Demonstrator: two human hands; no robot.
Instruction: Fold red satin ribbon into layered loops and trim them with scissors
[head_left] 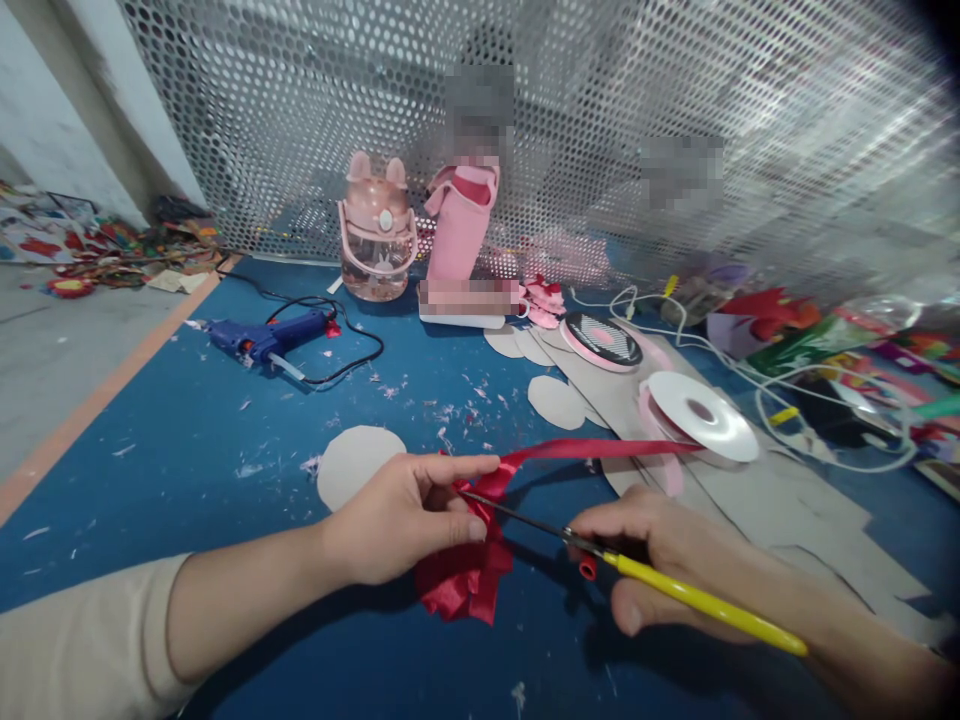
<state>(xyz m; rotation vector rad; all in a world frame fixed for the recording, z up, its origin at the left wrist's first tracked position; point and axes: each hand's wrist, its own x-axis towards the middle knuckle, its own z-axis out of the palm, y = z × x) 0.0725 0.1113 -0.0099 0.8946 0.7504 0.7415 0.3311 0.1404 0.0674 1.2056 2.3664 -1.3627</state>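
Observation:
My left hand (pixel 409 515) pinches a gathered bunch of red ribbon (pixel 465 585) between thumb and fingers, just above the blue table. From the bunch a strip of the same ribbon (pixel 600 450) runs right to a white spool (pixel 701 410). My right hand (pixel 660 560) is closed around scissors (pixel 697 600) with a long yellow handle; a small red tube end shows beneath its fingers. The thin dark blade reaches left to the ribbon, its tip by my left thumb. Whether it cuts into the ribbon I cannot tell. A grey cardboard disc (pixel 356 465) lies behind my left hand.
A blue glue gun (pixel 262 335) with a black cord lies at back left. A pink bottle (pixel 377 235) and a pink pouch (pixel 461 225) stand before the perforated metal screen. Cardboard sheets (pixel 795 510), another spool (pixel 602 340) and white cables (pixel 720 350) occupy the right.

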